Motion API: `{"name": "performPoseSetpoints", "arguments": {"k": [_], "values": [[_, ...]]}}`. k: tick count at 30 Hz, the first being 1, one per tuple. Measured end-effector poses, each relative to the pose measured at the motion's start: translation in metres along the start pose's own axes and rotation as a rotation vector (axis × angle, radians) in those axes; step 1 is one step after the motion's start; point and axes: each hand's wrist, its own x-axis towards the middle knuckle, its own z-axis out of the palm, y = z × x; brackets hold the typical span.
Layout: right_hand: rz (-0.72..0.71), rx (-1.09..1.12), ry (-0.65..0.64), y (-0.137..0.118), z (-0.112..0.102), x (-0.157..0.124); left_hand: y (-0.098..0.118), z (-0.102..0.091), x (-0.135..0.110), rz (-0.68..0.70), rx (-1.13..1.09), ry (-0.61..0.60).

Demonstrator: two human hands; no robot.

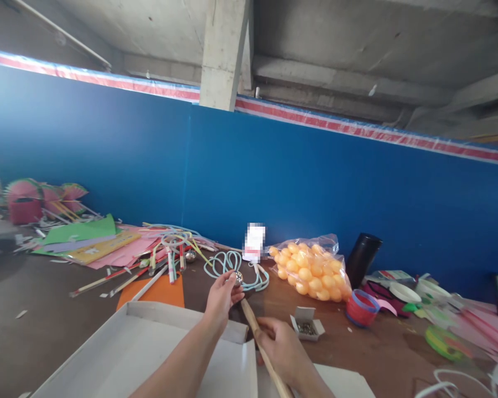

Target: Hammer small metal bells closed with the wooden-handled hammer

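Note:
Between the fingertips of my left hand (222, 303) is a shiny silver ball (238, 278), possibly a bell. My right hand (277, 348) is wrapped round a wooden stick (249, 314), which slants up and away from me. The stick's far end lies just below the fingers of my left hand, close to the ball; I cannot tell whether they touch. Under my forearms stands a shallow white cardboard box (157, 354). To the right of my right hand, a small open box (306, 327) holds tiny metal pieces.
Behind my hands lie a coiled pale-blue cord (224, 263) and a bag of orange balls (309, 271). A black cylinder (363, 257) leans against the blue partition (274, 166). Coloured papers (81, 229) and sticks clutter the left, tape rolls (362, 308) the right.

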Motion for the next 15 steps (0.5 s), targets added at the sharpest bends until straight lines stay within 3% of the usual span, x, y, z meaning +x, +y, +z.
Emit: {"name": "performPoseSetpoints", "arguments": {"k": [4,8,11,15], "values": [[-0.052,-0.169,0.087,0.003,-0.001,0.000,0.000,0.000,0.000,0.000,0.012,-0.005],[-0.073,-0.450,0.266,0.000,-0.018,0.002,0.000,0.002,-0.001,-0.006,0.064,0.007],[0.150,-0.671,0.423,-0.001,-0.041,0.002,0.001,0.003,-0.002,-0.010,0.088,0.003],[0.312,-0.781,0.425,0.008,-0.069,0.003,0.002,0.004,-0.005,0.001,0.074,-0.014]]}}
